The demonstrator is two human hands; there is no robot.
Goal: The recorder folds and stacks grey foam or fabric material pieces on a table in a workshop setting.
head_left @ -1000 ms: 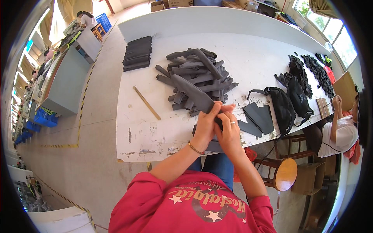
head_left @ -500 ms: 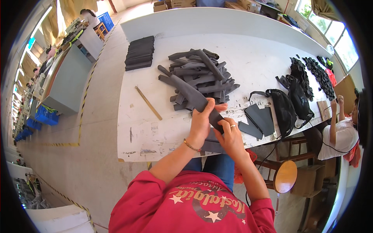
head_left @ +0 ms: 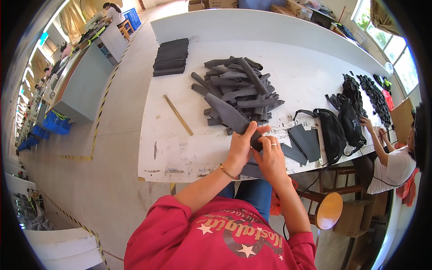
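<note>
Both my hands hold one dark grey fabric strip [head_left: 226,112] over the near part of the table. My left hand [head_left: 243,146] is closed round its lower part, with the thumb on top. My right hand [head_left: 272,157] pinches the near end, which is mostly hidden between the fingers. The strip's far end points up and left over a loose heap of similar grey strips [head_left: 252,90]. Partly covered by my hands, more flat dark pieces [head_left: 251,171] lie at the table's near edge.
A neat stack of dark strips [head_left: 171,56] lies far left, near a thin wooden stick [head_left: 178,114]. Flat dark panels [head_left: 304,141] and black bags [head_left: 332,135] are to the right. A co-worker [head_left: 393,166] sits at the right end; a stool [head_left: 328,210] stands beside me.
The strip's near end, seen flat before, is now bunched between my hands. My right hand has closed in toward the left. The view has shifted slightly; the co-worker's hands have lowered toward the table.
</note>
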